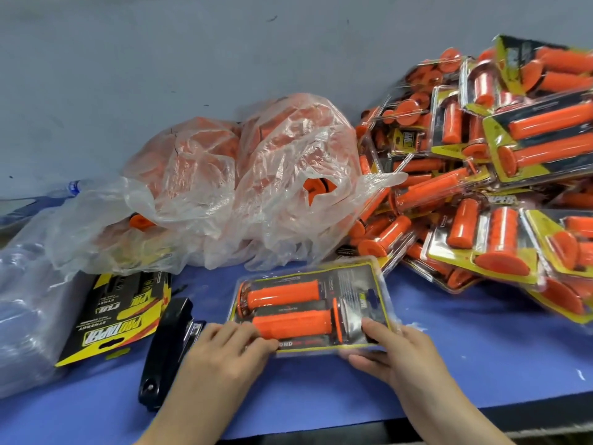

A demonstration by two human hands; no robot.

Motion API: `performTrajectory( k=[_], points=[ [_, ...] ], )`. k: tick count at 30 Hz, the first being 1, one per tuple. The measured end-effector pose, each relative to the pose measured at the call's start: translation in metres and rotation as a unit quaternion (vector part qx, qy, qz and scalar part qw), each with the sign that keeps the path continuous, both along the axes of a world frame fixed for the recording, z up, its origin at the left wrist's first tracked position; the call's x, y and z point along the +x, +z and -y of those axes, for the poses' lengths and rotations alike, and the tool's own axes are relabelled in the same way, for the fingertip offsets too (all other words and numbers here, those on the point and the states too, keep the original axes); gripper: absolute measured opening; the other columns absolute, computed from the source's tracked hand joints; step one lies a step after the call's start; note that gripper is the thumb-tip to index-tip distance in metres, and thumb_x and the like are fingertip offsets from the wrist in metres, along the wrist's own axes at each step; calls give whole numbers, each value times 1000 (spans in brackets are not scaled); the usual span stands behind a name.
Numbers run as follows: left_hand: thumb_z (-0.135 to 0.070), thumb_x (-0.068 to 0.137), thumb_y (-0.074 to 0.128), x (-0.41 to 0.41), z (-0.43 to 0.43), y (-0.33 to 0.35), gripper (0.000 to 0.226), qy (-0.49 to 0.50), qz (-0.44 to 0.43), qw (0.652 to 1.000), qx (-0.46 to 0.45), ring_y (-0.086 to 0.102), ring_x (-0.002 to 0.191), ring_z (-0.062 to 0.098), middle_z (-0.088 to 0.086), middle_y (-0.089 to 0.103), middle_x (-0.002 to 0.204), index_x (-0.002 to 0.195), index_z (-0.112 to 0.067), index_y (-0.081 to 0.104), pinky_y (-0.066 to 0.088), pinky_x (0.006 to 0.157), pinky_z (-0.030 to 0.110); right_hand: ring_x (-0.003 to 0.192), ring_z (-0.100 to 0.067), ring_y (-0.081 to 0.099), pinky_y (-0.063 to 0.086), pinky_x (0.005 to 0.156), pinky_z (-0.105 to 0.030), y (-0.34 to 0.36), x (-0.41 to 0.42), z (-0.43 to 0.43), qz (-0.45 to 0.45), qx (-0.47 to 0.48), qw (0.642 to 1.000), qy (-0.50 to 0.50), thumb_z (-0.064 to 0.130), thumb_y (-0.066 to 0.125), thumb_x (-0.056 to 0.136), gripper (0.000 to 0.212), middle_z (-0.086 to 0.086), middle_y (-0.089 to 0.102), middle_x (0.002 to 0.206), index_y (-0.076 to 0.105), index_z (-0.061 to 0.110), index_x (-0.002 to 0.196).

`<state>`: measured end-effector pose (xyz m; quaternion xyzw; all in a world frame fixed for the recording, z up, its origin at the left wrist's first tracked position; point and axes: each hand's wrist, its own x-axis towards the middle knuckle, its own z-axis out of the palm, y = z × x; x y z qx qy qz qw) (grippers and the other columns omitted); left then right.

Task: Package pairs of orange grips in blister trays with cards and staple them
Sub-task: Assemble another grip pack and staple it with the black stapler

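A clear blister tray (369,284) with a black-and-yellow card lies on the blue table in front of me. Two orange grips (285,293) lie side by side in it. My left hand (224,351) presses down on the tray's near left edge with its fingertips on the lower grip. My right hand (394,348) holds the near right corner, thumb on top and fingers under the edge. A black stapler (167,348) lies on the table just left of my left hand. A stack of printed cards (118,316) sits further left.
A crumpled clear bag of loose orange grips (244,181) stands behind the tray. A big heap of finished packs (487,175) fills the right side. A stack of empty clear trays in plastic (29,300) is at the far left. The table's front edge (417,419) runs near my arms.
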<state>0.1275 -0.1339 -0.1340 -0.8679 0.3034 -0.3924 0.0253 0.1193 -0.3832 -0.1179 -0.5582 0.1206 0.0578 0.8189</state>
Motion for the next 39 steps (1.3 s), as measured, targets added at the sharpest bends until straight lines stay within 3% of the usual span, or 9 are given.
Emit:
performTrajectory(
  k=[4,11,15,20,24,29,33,36,39],
  points=[
    [-31,94,52,-2,-33,-1,26,43,-23,999,-3,62,71,21,-5,65,82,78,-21,71,41,69,31,83,-35,74,58,60,-24,-3,4,9,-8,-9,1000,23,10,57,96,23,-23,74,91,68,-10,95],
    [-32,90,51,-10,-38,3,24,59,-80,995,-16,63,75,14,-10,63,81,74,-23,67,48,64,26,83,-36,74,58,59,-26,-8,2,8,0,-65,995,81,7,55,98,19,-11,76,93,63,14,114],
    [-28,88,49,-11,-39,3,24,73,-84,994,-18,64,74,17,-8,63,80,72,-20,65,51,59,26,80,-40,73,60,58,-29,-6,2,10,-6,-91,989,114,4,58,96,23,-12,76,91,60,18,115],
    [-18,82,58,-9,-43,-9,12,58,-77,995,-20,61,83,19,-5,64,90,86,-22,69,40,76,26,68,-41,71,56,47,-30,0,1,9,1,-91,984,154,0,53,97,21,-22,73,92,62,10,113],
    [-11,73,70,-5,-44,-16,29,19,-86,996,-21,58,82,16,-6,60,92,96,-28,66,41,79,26,60,-37,68,55,46,-29,-1,-1,4,18,-91,982,162,1,49,99,18,-24,72,84,60,6,112],
    [-23,84,55,-9,-43,-11,20,5,-101,995,-21,53,79,12,-9,58,82,94,-30,70,44,75,24,58,-33,68,55,47,-30,-6,0,0,38,-121,977,171,6,43,103,15,-29,71,82,55,6,112],
    [-37,90,52,-17,-49,7,30,28,-70,995,-71,58,92,15,-7,66,95,114,-25,66,41,82,30,56,-34,66,53,46,-31,-9,1,-1,55,-141,975,163,8,44,103,14,-27,71,80,54,9,112],
    [-37,95,55,-19,-63,22,41,182,-101,943,-261,52,97,21,-4,58,105,131,-18,52,41,88,37,55,-34,64,51,45,-32,-12,1,0,60,-153,973,164,10,43,103,13,-26,71,81,52,13,111],
    [-42,90,61,-15,-68,25,55,296,-271,841,-363,52,109,24,0,51,117,136,-19,43,44,91,41,53,-32,62,48,42,-30,-13,0,0,62,-161,970,172,12,41,104,12,-26,70,78,51,13,111]
  ],
)
